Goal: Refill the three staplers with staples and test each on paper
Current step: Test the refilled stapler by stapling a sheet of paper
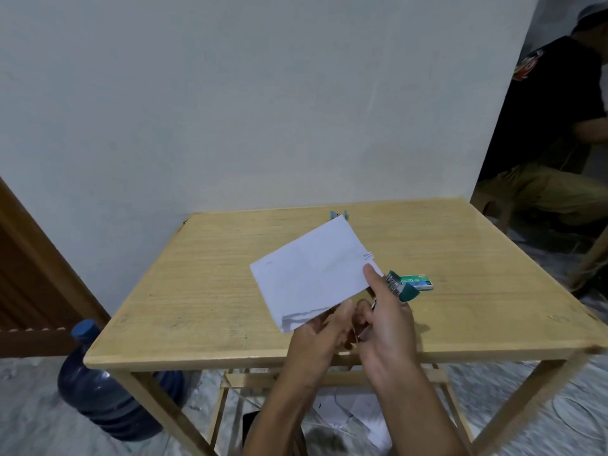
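A folded white paper (312, 271) is held tilted above the wooden table (204, 291). My left hand (320, 337) grips its near lower edge. My right hand (386, 324) holds a small teal stapler (403, 289), and its thumb presses on the paper's right corner. A green staple box (418, 280) lies on the table just behind the stapler. A light blue stapler (339, 214) shows partly behind the paper's top corner, near the table's far edge. No third stapler is visible.
A white wall stands right behind the table. A blue water jug (98, 386) sits on the floor by the table's left leg. A person in dark clothes (559, 133) sits at the far right. Papers lie on the floor under the table.
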A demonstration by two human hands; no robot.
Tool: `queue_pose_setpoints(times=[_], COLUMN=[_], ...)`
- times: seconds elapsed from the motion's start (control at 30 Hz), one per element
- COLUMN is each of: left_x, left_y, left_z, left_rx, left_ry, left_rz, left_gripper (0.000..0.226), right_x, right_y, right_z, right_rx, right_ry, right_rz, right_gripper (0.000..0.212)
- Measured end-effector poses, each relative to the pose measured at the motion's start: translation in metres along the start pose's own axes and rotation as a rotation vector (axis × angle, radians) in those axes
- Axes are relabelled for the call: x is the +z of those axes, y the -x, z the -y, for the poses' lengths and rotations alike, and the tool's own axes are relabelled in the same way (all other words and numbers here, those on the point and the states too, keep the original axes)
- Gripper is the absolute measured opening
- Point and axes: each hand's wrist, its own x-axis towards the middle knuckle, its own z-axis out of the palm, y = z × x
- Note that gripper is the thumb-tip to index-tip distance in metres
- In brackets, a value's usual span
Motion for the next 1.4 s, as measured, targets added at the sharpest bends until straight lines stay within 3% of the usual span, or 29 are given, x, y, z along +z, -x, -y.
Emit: queue_pose_setpoints(times=[0.07, 0.13, 0.27, 0.37, 0.5, 0.57, 0.9, 1.27, 1.4], left_x=[0.004, 0.003, -0.005, -0.014, -0.019, -0.019, -0.021, -0.020, -0.022], left_y=[-0.001, -0.003, -0.005, -0.006, -0.009, -0.010, -0.014, -0.007, -0.007], left_z=[-0.006, -0.012, -0.024, -0.028, -0.027, -0.026, -0.020, -0.022, -0.022], left_rx=[0.008, 0.025, 0.103, 0.172, 0.217, 0.206, 0.163, 0.239, 0.209], left_ry=[0.002, 0.035, -0.036, -0.144, -0.231, -0.249, -0.108, -0.260, -0.230], left_rz=[-0.214, -0.303, -0.318, -0.313, -0.343, -0.330, -0.297, -0.302, -0.261], left_gripper=[0.041, 0.030, 0.041, 0.045, 0.050, 0.051, 0.047, 0.049, 0.050], right_x=[-0.001, -0.005, -0.020, -0.028, -0.034, -0.035, -0.037, -0.033, -0.032], right_y=[0.005, 0.005, -0.003, -0.010, -0.019, -0.022, -0.020, -0.011, -0.011], right_z=[-0.006, -0.006, 0.006, 0.017, 0.021, 0.018, 0.005, 0.000, 0.004], right_rx=[-0.044, -0.096, -0.153, -0.081, -0.005, 0.000, -0.010, -0.114, -0.135], right_ry=[0.090, 0.209, 0.532, 0.576, 0.617, 0.620, 0.639, 0.601, 0.587], right_rz=[0.042, 0.084, 0.355, 0.619, 0.735, 0.774, 0.808, 0.736, 0.695], right_gripper=[0.025, 0.029, 0.045, 0.046, 0.040, 0.047, 0.059, 0.037, 0.040])
